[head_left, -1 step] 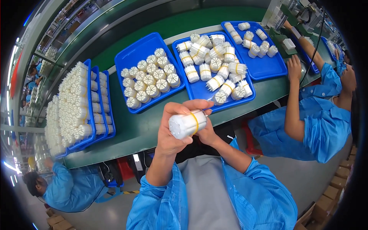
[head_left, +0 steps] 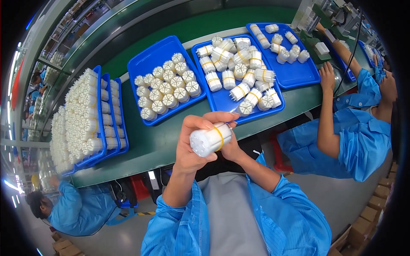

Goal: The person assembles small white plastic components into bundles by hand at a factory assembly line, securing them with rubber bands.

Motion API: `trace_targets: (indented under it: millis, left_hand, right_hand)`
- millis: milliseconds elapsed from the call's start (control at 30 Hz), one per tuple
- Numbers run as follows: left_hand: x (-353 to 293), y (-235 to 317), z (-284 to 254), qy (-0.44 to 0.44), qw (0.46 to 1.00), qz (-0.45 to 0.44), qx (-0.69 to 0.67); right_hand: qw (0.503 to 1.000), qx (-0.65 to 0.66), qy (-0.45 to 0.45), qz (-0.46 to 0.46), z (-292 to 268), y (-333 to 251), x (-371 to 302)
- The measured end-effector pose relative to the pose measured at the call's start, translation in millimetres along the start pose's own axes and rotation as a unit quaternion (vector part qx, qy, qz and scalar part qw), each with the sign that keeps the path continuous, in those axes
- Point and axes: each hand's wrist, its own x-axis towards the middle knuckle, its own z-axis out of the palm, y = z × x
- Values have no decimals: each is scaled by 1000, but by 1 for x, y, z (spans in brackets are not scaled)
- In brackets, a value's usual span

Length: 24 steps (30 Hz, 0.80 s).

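My left hand (head_left: pixel 191 147) is closed around a white cylindrical bundle (head_left: pixel 208 141) with a yellow band about its middle. The bundle is tilted, its flat end with small holes toward the lower left; thin pins show at the other end. My right hand (head_left: pixel 232 148) is up against the pinned end, its fingers mostly hidden behind the bundle. Just beyond my hands, a blue tray (head_left: pixel 222 100) holds many similar banded bundles lying in a loose heap. To its left, another blue tray (head_left: pixel 145 59) has bundles standing upright in rows.
Several filled blue trays (head_left: pixel 103 123) stand together at the left of the green table (head_left: pixel 149 147). A further blue tray (head_left: pixel 294 79) with a few bundles lies at the far right. A co-worker's hand (head_left: pixel 327 77) rests on the table's right side. Another person (head_left: pixel 81 209) sits at lower left.
The bundle and my left hand have shifted very slightly to the right. Otherwise the trays and my grip look the same.
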Motion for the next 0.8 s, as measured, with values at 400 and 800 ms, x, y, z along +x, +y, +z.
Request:
trace_targets:
  millis: [400, 800]
  left_hand:
    - [5, 20, 6, -69, 835, 167, 520]
    - [-4, 27, 12, 44, 734, 131, 665]
  right_hand:
    - [998, -54, 1, -26, 2, -13, 3]
    - [1000, -12, -13, -3, -1, -6, 1]
